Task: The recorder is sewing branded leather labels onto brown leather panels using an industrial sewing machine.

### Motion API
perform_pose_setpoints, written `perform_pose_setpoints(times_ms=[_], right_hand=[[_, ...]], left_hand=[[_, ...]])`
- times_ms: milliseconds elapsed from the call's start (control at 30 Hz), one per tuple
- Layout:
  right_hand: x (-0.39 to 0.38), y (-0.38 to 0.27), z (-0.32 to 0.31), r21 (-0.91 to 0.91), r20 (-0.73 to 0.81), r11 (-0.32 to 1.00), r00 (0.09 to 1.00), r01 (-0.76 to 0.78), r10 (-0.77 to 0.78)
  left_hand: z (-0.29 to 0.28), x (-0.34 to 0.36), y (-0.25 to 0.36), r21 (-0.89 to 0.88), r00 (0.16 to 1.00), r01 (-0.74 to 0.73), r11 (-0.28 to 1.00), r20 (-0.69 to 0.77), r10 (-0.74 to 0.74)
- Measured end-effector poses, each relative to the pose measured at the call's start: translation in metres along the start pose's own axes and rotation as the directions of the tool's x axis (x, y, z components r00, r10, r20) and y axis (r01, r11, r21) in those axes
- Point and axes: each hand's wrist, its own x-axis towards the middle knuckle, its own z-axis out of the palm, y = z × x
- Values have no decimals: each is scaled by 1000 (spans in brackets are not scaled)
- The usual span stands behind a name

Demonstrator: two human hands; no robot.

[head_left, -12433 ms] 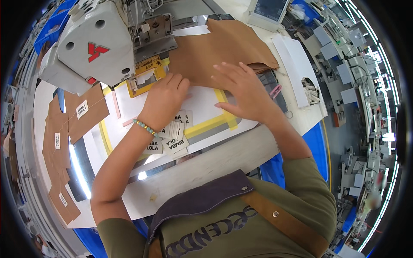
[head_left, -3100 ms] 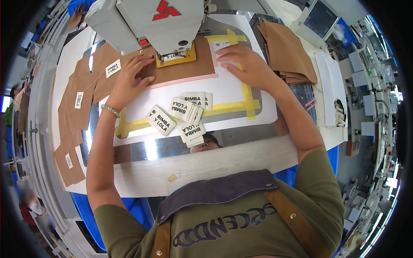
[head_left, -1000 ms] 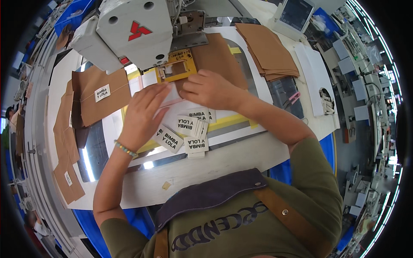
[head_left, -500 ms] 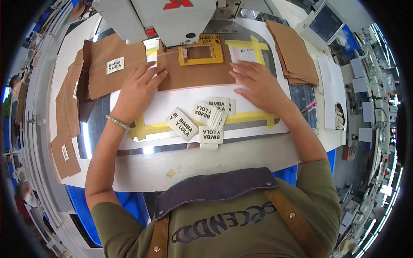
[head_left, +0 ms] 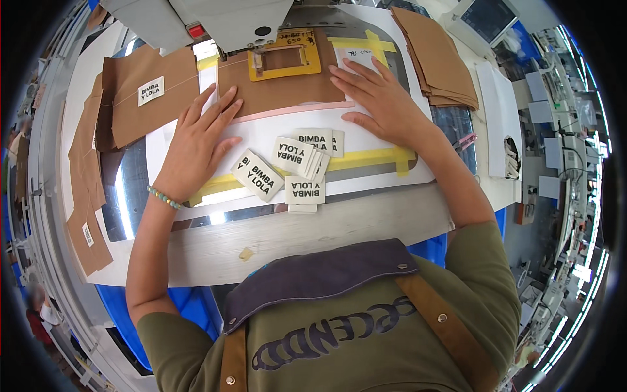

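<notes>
My left hand (head_left: 201,140) lies flat, fingers spread, its fingertips at the near left corner of a brown sheet-like panel (head_left: 290,93). Across from it, my right hand (head_left: 385,108) rests open with fingers fanned out over the panel's right end and a white taped piece beside it. A pink strip (head_left: 294,111) shows along the panel's near edge. On top of the panel sits a yellow rectangular frame (head_left: 312,68), below the white machine head (head_left: 222,19). Closer to me, several white patches with dark lettering (head_left: 304,189) lie in a loose pile.
Yellow tape (head_left: 366,159) borders the white work sheet. Brown pieces with white patches (head_left: 140,111) spread out at the left. A stack of brown panels (head_left: 434,59) lies at the right, near a screen (head_left: 486,23) and pink-handled snips (head_left: 465,142).
The whole view has shifted, so things appear higher and further left. The panel's near edge has moved slightly away from me, baring more pink strip. My right fingers have spread wider.
</notes>
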Motion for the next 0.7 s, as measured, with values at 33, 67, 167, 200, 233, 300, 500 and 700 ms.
perform_pose_setpoints(times_ms=[33,67,167,200,233,300,500,700], right_hand=[[-2,0,-1,-1,2,1000,1000,0,0],[-4,0,-1,29,13,1000,1000,-13,13],[-11,-3,-8,43,27,999,999,-30,29],[-13,-3,-10,27,29,999,999,-35,35],[-13,-4,-11,27,32,999,999,-37,36],[-12,-7,-13,166,-105,984,992,-57,75],[-3,-16,-10,116,12,993,1000,14,-16],[-9,-18,-4,163,-29,985,998,-50,56]], left_hand=[[1,1,1,2,1000,-14,1000,-19,14],[1,1,1,2,1000,-12,1000,-20,12],[2,1,3,-14,999,-38,999,-8,38],[1,1,3,33,1000,-18,999,-6,18],[1,1,3,81,1000,3,997,-5,-3],[4,-3,3,37,998,36,999,-61,-34],[5,-7,6,-32,993,62,998,-94,-65],[11,-15,6,-22,992,92,996,-85,-93]])
